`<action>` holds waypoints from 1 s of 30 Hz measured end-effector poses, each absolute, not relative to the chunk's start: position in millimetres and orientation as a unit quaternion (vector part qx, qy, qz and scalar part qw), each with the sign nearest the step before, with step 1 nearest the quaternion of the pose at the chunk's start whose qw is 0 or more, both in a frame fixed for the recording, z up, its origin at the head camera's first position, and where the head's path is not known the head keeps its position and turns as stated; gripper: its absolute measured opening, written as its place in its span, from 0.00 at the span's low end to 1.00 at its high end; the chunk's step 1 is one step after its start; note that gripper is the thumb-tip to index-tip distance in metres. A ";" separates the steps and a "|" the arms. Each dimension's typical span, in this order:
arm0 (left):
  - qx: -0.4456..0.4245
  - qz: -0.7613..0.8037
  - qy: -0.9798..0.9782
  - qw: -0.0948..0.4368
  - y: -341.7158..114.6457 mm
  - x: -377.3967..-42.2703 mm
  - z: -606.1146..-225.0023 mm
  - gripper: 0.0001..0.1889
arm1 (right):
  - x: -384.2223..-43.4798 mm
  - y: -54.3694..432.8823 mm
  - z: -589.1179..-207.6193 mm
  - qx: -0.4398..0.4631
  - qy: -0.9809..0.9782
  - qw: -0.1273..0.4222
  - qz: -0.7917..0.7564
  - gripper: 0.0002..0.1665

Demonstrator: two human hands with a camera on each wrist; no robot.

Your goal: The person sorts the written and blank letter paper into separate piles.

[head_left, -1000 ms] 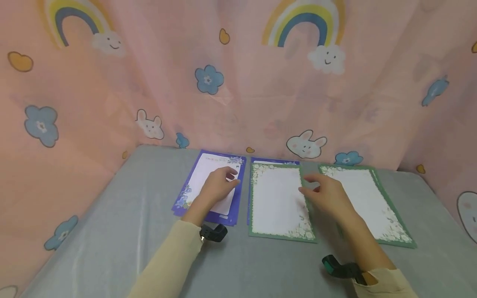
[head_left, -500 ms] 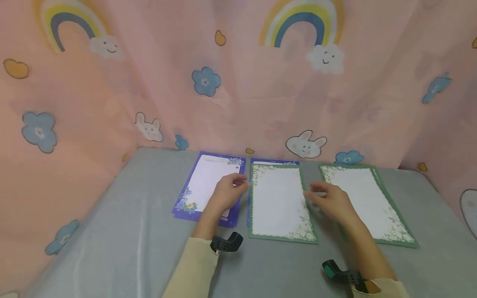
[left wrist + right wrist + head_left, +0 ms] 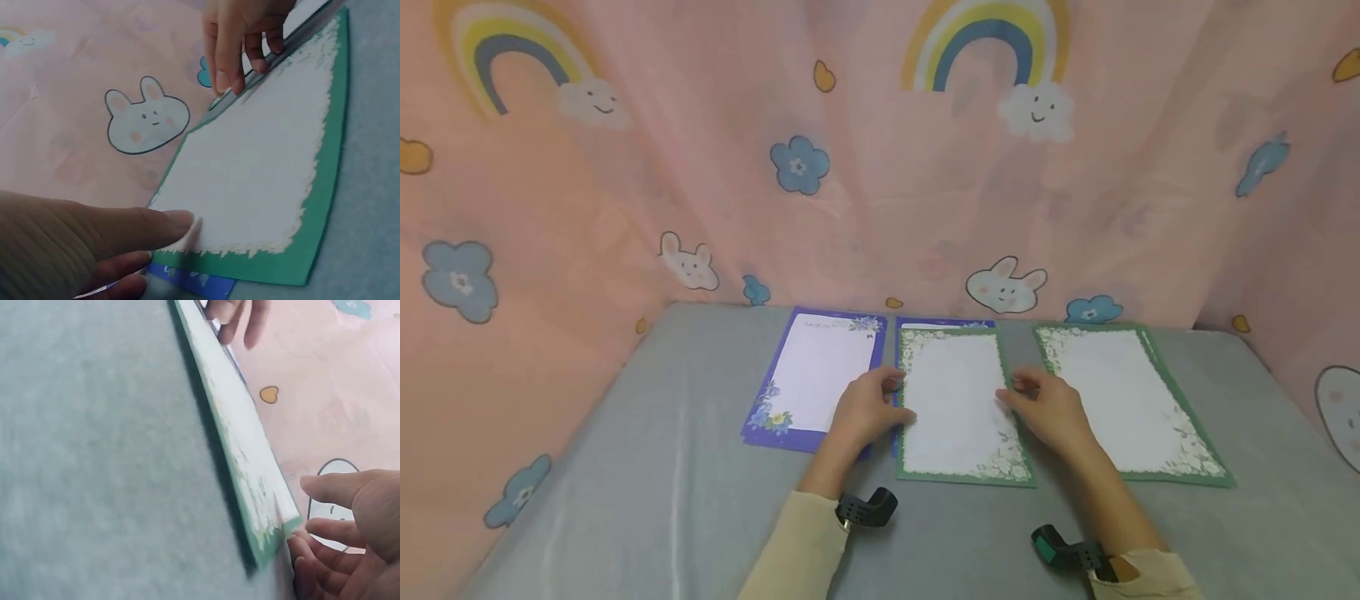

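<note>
Both side edges of the middle green-bordered floral sheet (image 3: 953,408) are flanked: left hand (image 3: 865,408) at left, right hand (image 3: 1051,412) at right, each thumb apart from the fingers.

No text, label, brand or number can be read: the faint line of small print (image 3: 827,325) along the top of the leftmost purple-bordered sheet (image 3: 823,375) in the head view is too small and blurred to make out.
</note>
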State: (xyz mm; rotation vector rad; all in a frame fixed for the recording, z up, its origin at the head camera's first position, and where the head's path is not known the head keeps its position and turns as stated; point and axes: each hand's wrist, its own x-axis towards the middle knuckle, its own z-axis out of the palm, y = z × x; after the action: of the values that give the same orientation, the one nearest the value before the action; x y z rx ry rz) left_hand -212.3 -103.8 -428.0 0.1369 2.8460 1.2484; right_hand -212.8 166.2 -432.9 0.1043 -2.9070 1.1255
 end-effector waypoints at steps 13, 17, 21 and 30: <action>0.078 0.353 0.932 0.028 -98.9 -211.3 -430.3 0.29 | -213.1 168.9 -441.5 -0.024 -0.892 0.008 0.451 0.29; 0.084 0.353 0.931 0.030 -101.0 -213.1 -433.4 0.28 | -215.3 170.0 -443.3 -0.026 -0.885 0.013 0.465 0.24; 0.087 0.357 0.930 0.030 -102.9 -213.7 -435.1 0.27 | -216.6 170.0 -444.3 -0.018 -0.887 0.014 0.461 0.16; 0.088 0.353 0.931 0.033 -104.9 -214.3 -434.2 0.26 | -215.6 174.9 -446.3 0.046 -0.890 0.000 0.454 0.13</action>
State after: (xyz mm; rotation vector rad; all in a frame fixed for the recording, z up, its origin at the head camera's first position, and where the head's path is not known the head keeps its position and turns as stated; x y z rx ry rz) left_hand -214.3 -104.9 -434.2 0.2708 2.8644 1.0852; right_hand -215.6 174.9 -446.3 0.1444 -2.7951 1.4269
